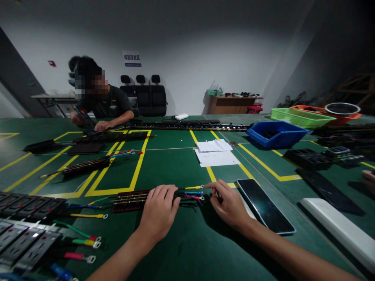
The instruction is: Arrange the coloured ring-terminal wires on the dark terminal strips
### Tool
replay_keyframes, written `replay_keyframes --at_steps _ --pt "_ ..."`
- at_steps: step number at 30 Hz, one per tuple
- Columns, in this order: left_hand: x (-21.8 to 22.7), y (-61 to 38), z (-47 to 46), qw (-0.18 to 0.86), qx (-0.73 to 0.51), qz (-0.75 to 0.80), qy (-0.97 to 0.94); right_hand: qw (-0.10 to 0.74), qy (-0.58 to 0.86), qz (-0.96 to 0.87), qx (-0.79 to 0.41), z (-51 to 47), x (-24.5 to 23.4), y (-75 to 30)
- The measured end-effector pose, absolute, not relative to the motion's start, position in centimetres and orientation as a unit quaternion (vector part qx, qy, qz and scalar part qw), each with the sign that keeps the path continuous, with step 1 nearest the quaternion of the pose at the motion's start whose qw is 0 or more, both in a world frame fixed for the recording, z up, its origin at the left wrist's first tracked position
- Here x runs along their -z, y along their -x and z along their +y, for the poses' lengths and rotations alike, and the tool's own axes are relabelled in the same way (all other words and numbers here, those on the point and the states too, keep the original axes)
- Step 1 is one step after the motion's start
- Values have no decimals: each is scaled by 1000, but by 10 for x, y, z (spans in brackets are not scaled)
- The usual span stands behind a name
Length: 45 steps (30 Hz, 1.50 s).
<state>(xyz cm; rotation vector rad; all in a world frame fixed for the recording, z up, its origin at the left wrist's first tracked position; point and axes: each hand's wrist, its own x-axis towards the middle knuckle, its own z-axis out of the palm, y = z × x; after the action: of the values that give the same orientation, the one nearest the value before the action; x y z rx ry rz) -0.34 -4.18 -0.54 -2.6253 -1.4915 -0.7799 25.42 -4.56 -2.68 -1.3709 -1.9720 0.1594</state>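
Observation:
My left hand (161,208) lies over the right end of a dark strip (130,201) with brass-coloured bars, its fingers closed around it. From that end several wires come out towards the right, among them a yellow wire (191,188), blue and red ones, tipped with ring terminals. My right hand (227,203) is just right of these terminals. Its index finger points at the yellow wire's ring, and whether it touches cannot be made out; thumb and fingers are apart, with nothing seen between them. A phone (265,205) lies beside my right hand.
Socket strips (32,240) with ring-terminal wires lie at the left front. Across the table a person (105,101) holds a power tool (83,116). Papers (216,153) lie mid-table. A blue bin (277,134), green basket (301,116) and white bar (340,230) are right; another hand (369,180) shows at the edge.

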Motion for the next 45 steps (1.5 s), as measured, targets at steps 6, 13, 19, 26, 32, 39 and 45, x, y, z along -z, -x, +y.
replay_keyframes --at_steps 6,13,19,26,32,39,45 --pt "5 3 -42 5 249 -481 841 325 534 -778 -60 -44 28 -255" --pt "4 3 -43 5 248 -476 844 328 529 -779 -69 -44 27 -255" --pt "5 3 -42 5 248 -477 843 331 531 -776 -78 -45 28 -255" --pt "5 3 -42 9 245 -480 842 365 512 -774 -70 -46 29 -257" --pt "5 3 -43 7 245 -481 842 368 473 -797 -72 -46 29 -257" --pt "5 3 -43 8 242 -482 842 370 478 -793 -76 -46 28 -257" --pt "4 3 -43 5 243 -482 842 374 502 -776 -79 -45 30 -256"
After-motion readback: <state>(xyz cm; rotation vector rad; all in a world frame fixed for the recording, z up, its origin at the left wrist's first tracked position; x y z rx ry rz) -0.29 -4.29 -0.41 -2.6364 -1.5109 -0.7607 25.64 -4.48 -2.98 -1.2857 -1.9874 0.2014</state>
